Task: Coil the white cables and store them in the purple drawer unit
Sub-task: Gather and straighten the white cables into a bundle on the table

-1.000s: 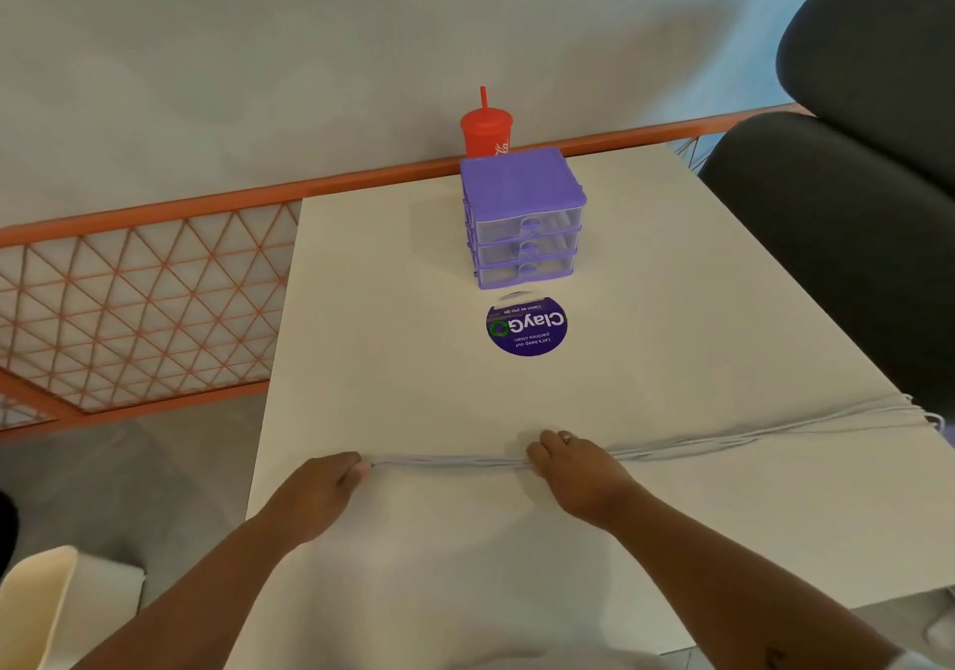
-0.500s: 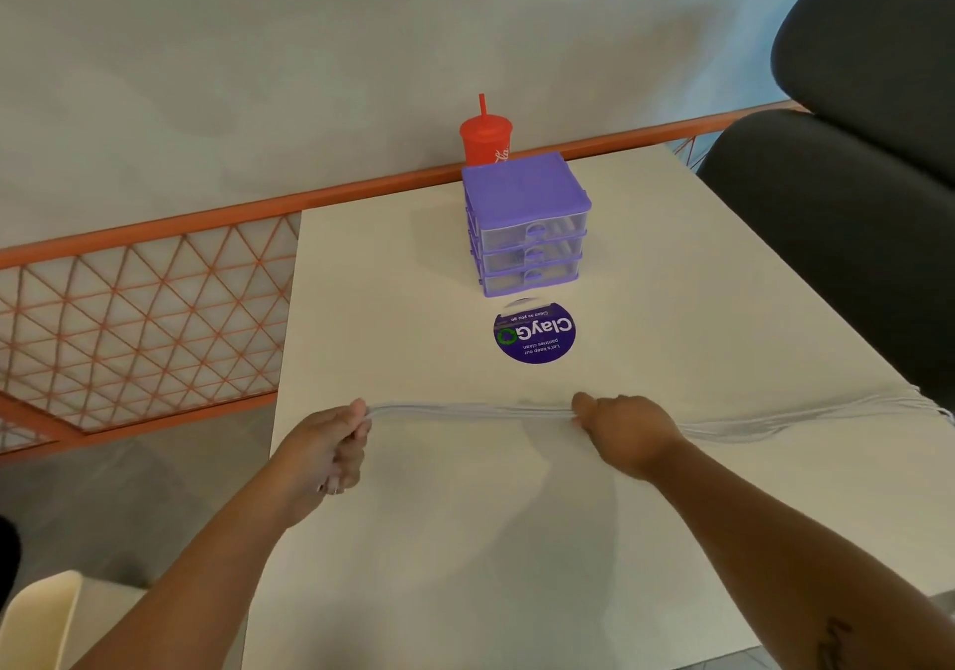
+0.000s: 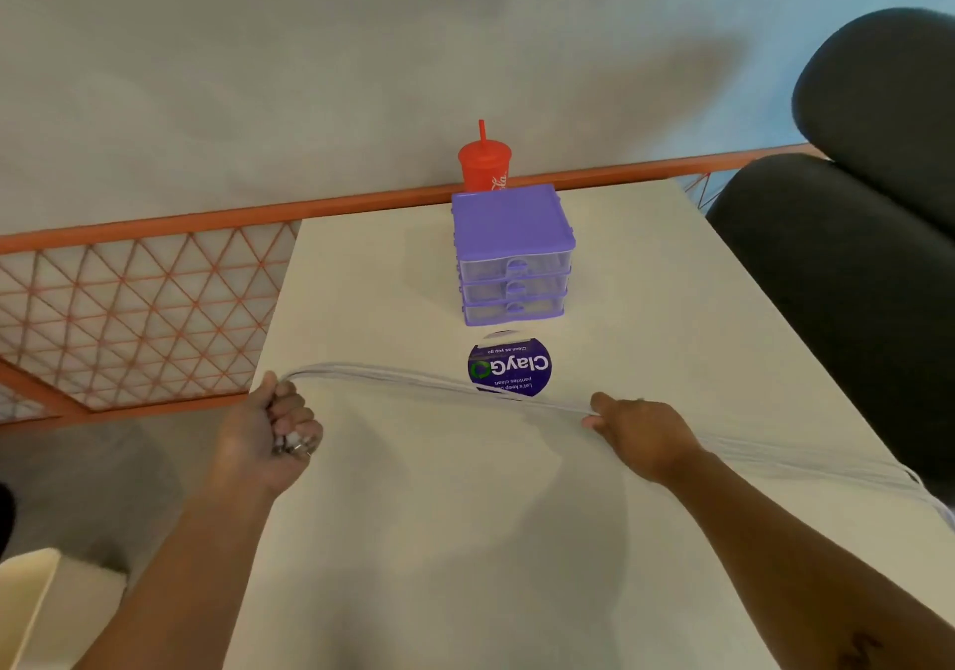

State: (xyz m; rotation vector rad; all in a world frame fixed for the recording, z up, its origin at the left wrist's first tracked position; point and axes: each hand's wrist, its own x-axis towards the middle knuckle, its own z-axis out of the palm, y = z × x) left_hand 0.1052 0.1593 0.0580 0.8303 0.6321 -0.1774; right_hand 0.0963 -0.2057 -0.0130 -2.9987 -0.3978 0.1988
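Cables (image 3: 413, 381): white, thin and smooth, several round strands gathered into one loose bundle; the bundle spans between your two hands, lifted a little off the table, and its middle crosses the near edge of the sticker; past your right hand the strands fan out flat on the tabletop and run off the table's right edge.
Left hand (image 3: 263, 431): fist closed round one end of the bundle at the table's left edge; small metallic connector tips show below your curled fingers.
Right hand (image 3: 641, 434): back of the hand up, fingers curled over the bundle and gripping it; the strands enter on the thumb side and leave toward the wrist side.
Drawer unit (image 3: 511, 256): boxy purple plastic frame with a flat square top; three stacked drawers with clear, translucent fronts and small purple tab pulls; all three are pushed in; it stands at the far middle of the table, well apart from the cables.
Table (image 3: 413, 540): rectangular, matte off-white top, smooth.
Sticker (image 3: 509, 367): round, flat, glossy purple with white lettering "ClayGo" reading upside down to you; it lies just in front of the drawer unit.
Cup (image 3: 484, 165): red plastic, tapered, with lid and straight red straw; upright just behind the drawer unit.
Railing (image 3: 129, 307): orange bar with a triangular wire lattice; left of the table.
Chair (image 3: 852, 282): dark, rounded, padded; right of the table.
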